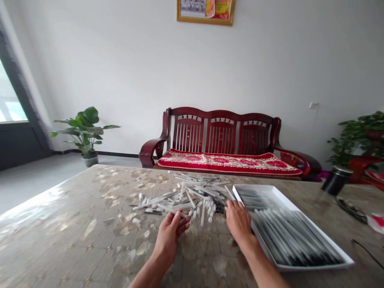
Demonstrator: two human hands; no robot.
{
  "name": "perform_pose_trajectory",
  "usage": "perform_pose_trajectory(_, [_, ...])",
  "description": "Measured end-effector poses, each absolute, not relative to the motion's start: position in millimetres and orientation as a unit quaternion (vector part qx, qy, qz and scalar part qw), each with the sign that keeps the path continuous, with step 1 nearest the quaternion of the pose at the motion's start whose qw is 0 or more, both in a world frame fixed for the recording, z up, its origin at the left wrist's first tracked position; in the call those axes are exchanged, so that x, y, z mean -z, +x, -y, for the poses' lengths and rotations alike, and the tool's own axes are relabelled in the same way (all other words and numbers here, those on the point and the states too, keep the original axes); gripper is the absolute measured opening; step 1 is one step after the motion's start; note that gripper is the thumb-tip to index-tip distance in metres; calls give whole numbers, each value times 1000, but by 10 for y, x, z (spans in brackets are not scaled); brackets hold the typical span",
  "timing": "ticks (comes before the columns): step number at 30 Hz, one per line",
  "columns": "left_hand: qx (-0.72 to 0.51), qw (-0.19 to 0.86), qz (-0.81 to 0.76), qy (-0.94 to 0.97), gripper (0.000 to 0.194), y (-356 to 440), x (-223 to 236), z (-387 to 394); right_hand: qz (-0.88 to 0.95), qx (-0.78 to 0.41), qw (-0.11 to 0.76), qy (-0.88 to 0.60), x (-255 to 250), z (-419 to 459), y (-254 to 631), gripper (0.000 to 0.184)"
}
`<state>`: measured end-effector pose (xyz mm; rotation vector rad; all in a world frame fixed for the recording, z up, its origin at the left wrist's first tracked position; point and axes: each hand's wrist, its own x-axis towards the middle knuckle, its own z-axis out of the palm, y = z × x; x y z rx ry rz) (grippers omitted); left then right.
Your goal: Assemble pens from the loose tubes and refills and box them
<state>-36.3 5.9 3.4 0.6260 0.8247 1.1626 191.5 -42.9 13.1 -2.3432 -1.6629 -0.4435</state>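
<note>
My left hand (169,230) pinches a short whitish pen part (183,215) between thumb and fingers, just in front of a loose pile of pen parts. The pile holds translucent pen barrels (162,199), small white caps (210,219) and dark refills. At the pile's right edge my right hand (239,222) reaches down with curled fingers beside some small black pieces (220,209). Its fingertips are hidden, so what they grip does not show. Close to the right wrist lies a white box (283,196) with many pens (295,236) in rows, dark tips toward me.
A patterned cloth covers the table (99,240). On the right stand a black canister (336,180), a dark cable (351,210) and a red-and-white packet (376,222). Beyond the table is a red wooden bench (222,136); a potted plant (87,128) stands left.
</note>
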Motion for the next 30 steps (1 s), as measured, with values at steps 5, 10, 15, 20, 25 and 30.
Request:
perform_pose_trajectory(5, [-542, 720, -378, 211, 8, -387, -100, -102, 647, 101, 277, -703, -123, 436, 1677, 15])
perform_pose_trajectory(10, [-556, 723, -372, 171, 10, -414, -101, -128, 687, 83, 298, -657, -131, 446, 1464, 16])
perform_pose_trajectory(15, [-554, 729, -361, 179, 8, -407, -72, -116, 699, 94, 264, -658, -149, 456, 1403, 16])
perform_pose_trajectory(20, [-551, 725, -362, 200, 7, -386, -39, -114, 699, 91, 256, -662, -141, 459, 1396, 17])
perform_pose_trajectory(25, [-551, 702, -347, 289, 26, -398, 13, -120, 701, 101, 257, -657, -139, 473, 1374, 16])
perform_pose_trajectory(30, [-512, 701, -357, 345, 40, -358, 21, -22, 705, 69, 292, -643, -148, 497, 1218, 17])
